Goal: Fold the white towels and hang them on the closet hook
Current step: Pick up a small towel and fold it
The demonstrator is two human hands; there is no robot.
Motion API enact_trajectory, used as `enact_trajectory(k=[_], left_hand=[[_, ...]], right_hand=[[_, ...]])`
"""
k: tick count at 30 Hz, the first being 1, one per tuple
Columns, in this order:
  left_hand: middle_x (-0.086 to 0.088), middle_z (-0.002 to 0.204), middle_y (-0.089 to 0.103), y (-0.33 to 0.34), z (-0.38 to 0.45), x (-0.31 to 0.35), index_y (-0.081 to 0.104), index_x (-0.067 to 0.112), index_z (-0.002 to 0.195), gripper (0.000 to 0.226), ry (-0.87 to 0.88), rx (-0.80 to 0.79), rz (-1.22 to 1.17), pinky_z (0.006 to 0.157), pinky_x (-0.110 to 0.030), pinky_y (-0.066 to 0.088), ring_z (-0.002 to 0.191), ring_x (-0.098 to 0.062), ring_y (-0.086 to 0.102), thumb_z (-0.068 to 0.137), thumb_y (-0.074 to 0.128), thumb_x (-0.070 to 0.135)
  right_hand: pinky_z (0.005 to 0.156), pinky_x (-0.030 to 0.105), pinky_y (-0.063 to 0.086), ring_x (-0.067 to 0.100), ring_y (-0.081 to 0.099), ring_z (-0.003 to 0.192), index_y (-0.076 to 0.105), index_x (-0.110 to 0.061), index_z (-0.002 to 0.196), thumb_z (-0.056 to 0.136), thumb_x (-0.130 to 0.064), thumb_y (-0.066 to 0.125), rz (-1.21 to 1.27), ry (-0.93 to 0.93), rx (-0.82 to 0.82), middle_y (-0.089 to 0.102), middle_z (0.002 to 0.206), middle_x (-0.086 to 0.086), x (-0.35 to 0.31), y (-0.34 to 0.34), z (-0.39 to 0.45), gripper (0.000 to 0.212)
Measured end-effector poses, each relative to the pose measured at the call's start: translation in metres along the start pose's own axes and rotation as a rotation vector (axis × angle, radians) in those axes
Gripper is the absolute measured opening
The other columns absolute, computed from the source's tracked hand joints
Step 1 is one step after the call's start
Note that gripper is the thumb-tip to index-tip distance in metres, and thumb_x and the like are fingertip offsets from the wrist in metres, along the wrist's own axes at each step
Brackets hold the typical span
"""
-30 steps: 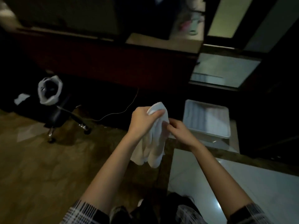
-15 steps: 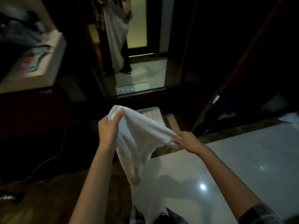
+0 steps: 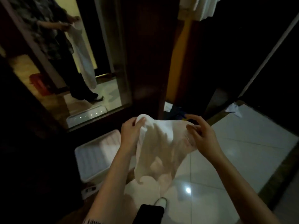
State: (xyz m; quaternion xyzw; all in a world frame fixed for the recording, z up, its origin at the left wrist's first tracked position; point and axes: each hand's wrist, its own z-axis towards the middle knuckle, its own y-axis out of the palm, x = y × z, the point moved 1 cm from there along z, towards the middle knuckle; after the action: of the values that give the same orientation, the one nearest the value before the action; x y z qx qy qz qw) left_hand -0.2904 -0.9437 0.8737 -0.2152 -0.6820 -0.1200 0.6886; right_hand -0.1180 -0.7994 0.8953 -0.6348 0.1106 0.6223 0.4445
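Observation:
I hold a white towel (image 3: 159, 147) in front of me, spread between both hands and hanging down in loose folds. My left hand (image 3: 130, 135) pinches its top left corner. My right hand (image 3: 201, 135) grips the top right edge with the fingers partly spread. More white towels (image 3: 199, 7) hang at the top of the dark open closet ahead. No hook is visible in the dim light.
A white plastic tray (image 3: 93, 157) lies on the floor below my left arm. A tall mirror (image 3: 69, 65) at the left reflects a person holding the towel. Dark wooden closet panels (image 3: 147, 54) stand ahead. Glossy white floor tiles (image 3: 234, 156) spread right, with crumpled paper (image 3: 233, 109).
The view has swung right from the desk and chair toward the mirror and closet. My hands have drawn apart, opening the bunched towel into a wider spread.

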Motion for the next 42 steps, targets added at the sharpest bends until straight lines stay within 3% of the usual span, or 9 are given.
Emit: enact_trajectory(k=[4, 9, 12, 15, 20, 24, 29, 37, 42], left_hand=[[-0.006, 0.077, 0.067, 0.074, 0.027, 0.016, 0.069, 0.012, 0.084, 0.017, 0.105, -0.114, 0.076, 0.064, -0.026, 0.043, 0.073, -0.015, 0.060, 0.091, 0.058, 0.023], [-0.009, 0.089, 0.069, 0.161, 0.058, 0.037, 0.070, 0.006, 0.093, 0.023, 0.117, -0.317, -0.009, 0.072, -0.024, 0.047, 0.085, -0.017, 0.062, 0.095, 0.052, 0.019], [-0.005, 0.095, 0.071, 0.208, 0.073, 0.048, 0.070, 0.007, 0.101, 0.024, 0.118, -0.465, -0.017, 0.077, -0.021, 0.048, 0.091, -0.014, 0.064, 0.096, 0.050, 0.019], [0.012, 0.082, 0.071, 0.252, 0.084, 0.054, 0.070, 0.025, 0.087, 0.021, 0.055, -0.610, -0.050, 0.065, -0.009, 0.048, 0.080, 0.003, 0.064, 0.096, 0.051, 0.021], [0.001, 0.092, 0.069, 0.319, 0.100, 0.067, 0.069, 0.014, 0.104, 0.022, 0.014, -0.732, 0.005, 0.065, -0.008, 0.047, 0.080, -0.001, 0.062, 0.096, 0.050, 0.022], [-0.010, 0.105, 0.068, 0.374, 0.106, 0.080, 0.066, 0.002, 0.114, 0.029, 0.003, -0.741, 0.020, 0.082, -0.021, 0.049, 0.098, -0.017, 0.063, 0.096, 0.051, 0.020], [-0.011, 0.103, 0.070, 0.451, 0.109, 0.093, 0.067, 0.006, 0.113, 0.027, -0.055, -0.742, -0.012, 0.086, -0.030, 0.050, 0.097, -0.018, 0.064, 0.097, 0.049, 0.017], [-0.009, 0.076, 0.068, 0.563, 0.117, 0.116, 0.071, -0.001, 0.095, 0.028, -0.201, -0.626, -0.248, 0.068, -0.023, 0.050, 0.070, -0.010, 0.064, 0.094, 0.052, 0.020], [-0.005, 0.082, 0.074, 0.609, 0.135, 0.127, 0.074, 0.014, 0.091, 0.045, -0.259, -0.562, -0.294, 0.071, -0.023, 0.052, 0.079, -0.012, 0.069, 0.097, 0.038, 0.041]], right_hand=[[0.070, 0.034, 0.057, 0.020, 0.067, 0.083, 0.063, -0.031, 0.090, 0.090, -0.003, 0.055, -0.013, 0.028, -0.027, 0.067, 0.092, 0.000, 0.010, -0.036, 0.027, 0.030], [0.079, 0.027, 0.058, 0.008, 0.064, 0.101, 0.054, -0.031, 0.109, 0.078, 0.008, 0.064, -0.187, -0.011, -0.213, 0.063, 0.113, -0.005, 0.028, -0.084, 0.060, 0.051], [0.073, 0.015, 0.054, 0.007, 0.066, 0.085, 0.063, -0.021, 0.105, 0.079, -0.007, 0.072, -0.471, -0.138, -0.065, 0.065, 0.095, -0.007, 0.035, -0.115, 0.087, 0.031], [0.057, 0.023, 0.050, 0.014, 0.063, 0.059, 0.069, -0.014, 0.078, 0.072, -0.018, 0.079, -0.628, -0.190, 0.087, 0.066, 0.070, -0.001, 0.044, -0.145, 0.115, 0.013], [0.063, 0.035, 0.053, 0.023, 0.057, 0.082, 0.068, -0.012, 0.074, 0.070, -0.014, 0.080, -0.828, -0.221, 0.062, 0.060, 0.094, 0.011, 0.070, -0.191, 0.152, 0.012], [0.063, 0.018, 0.046, -0.001, 0.054, 0.069, 0.067, -0.017, 0.080, 0.079, -0.024, 0.069, -0.660, -0.170, -0.119, 0.055, 0.078, -0.013, 0.095, -0.232, 0.180, 0.008], [0.063, 0.002, 0.040, -0.010, 0.060, 0.070, 0.074, -0.017, 0.087, 0.078, -0.020, 0.072, -0.467, -0.149, -0.115, 0.061, 0.077, -0.016, 0.134, -0.282, 0.218, 0.010], [0.067, 0.008, 0.045, -0.004, 0.063, 0.077, 0.073, -0.022, 0.090, 0.082, -0.027, 0.068, -0.246, -0.102, -0.173, 0.069, 0.079, -0.013, 0.192, -0.377, 0.290, 0.010], [0.066, 0.011, 0.048, -0.001, 0.066, 0.073, 0.071, -0.027, 0.080, 0.078, -0.027, 0.072, -0.147, -0.112, -0.153, 0.071, 0.076, -0.011, 0.213, -0.411, 0.335, 0.003]])
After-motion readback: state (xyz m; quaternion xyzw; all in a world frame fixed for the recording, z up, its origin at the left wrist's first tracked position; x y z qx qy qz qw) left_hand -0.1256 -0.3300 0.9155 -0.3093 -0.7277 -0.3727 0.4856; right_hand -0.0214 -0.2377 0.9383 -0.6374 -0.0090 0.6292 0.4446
